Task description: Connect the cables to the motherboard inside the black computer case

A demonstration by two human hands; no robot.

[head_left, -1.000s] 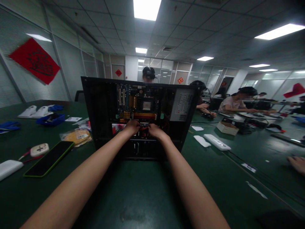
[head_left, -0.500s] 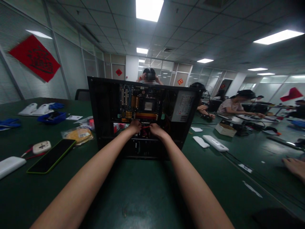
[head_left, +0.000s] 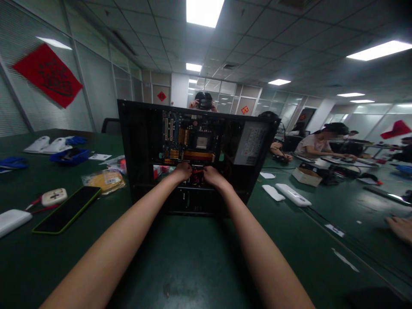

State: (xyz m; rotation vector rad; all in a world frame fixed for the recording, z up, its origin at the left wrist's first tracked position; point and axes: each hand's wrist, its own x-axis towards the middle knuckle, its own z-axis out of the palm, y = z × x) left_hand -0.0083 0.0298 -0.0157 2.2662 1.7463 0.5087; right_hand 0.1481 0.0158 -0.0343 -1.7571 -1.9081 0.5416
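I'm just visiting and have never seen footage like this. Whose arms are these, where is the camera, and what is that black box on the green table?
The camera sits on a person's head, so both bare arms are that person's own. The left hand and right hand reach into an open computer case standing on the green table. Inside it you can see the motherboard. Both hands pinch a red cable between them. To the left lie a phone with a green edge and a yellow packet; to the right, a white device. Other people work further back.
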